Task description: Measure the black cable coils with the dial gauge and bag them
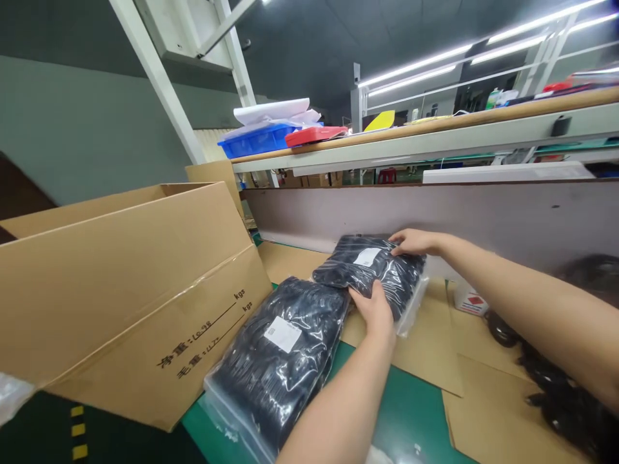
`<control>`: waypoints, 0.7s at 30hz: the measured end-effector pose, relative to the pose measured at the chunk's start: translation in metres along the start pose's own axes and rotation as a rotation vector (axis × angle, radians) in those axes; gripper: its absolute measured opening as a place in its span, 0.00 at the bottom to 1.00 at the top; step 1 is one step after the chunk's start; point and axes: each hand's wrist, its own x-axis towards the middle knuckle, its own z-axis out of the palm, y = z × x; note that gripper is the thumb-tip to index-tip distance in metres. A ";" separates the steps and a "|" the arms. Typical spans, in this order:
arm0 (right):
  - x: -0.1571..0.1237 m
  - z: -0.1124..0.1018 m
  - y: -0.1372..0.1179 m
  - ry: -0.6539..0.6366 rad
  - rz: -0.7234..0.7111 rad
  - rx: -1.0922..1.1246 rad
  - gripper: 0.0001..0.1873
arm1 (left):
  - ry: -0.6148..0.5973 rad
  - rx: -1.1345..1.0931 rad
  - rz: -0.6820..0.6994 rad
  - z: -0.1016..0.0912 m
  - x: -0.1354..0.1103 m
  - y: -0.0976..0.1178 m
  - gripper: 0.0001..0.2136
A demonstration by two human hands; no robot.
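Observation:
Two clear plastic bags packed with black items lie side by side, each with a white label; what the items are is hard to make out. The far bag (338, 261) is between my hands. My left hand (377, 312) grips its near edge, thumb and fingers against the plastic. At its far right edge, my right hand (414, 242) holds the bag with bent fingers, the fingertips on top. Closer to me rests the near bag (300, 316), partly behind my left forearm, touching the far bag.
A large open cardboard box (145, 277) with handwritten weights stands at left. Flat cardboard sheets (503, 412) cover parts of the green table (411, 412). Black glossy items (565, 393) lie at right. A low panel (309, 216) backs the table, below a shelf with a blue tray (261, 140).

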 end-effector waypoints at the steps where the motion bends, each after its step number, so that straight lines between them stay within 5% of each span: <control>1: 0.011 0.003 -0.001 0.015 -0.018 -0.059 0.16 | 0.019 -0.014 -0.019 0.002 0.005 -0.006 0.34; 10: 0.061 0.045 0.027 0.089 -0.061 -0.452 0.16 | 0.027 -0.113 -0.303 0.007 0.029 -0.052 0.23; 16: 0.050 0.081 0.038 0.262 -0.127 -0.594 0.16 | -0.150 -0.030 -0.373 0.003 -0.003 -0.033 0.19; 21: 0.030 0.106 0.040 0.341 -0.235 -0.578 0.17 | -0.352 0.369 -0.299 -0.020 -0.048 -0.008 0.27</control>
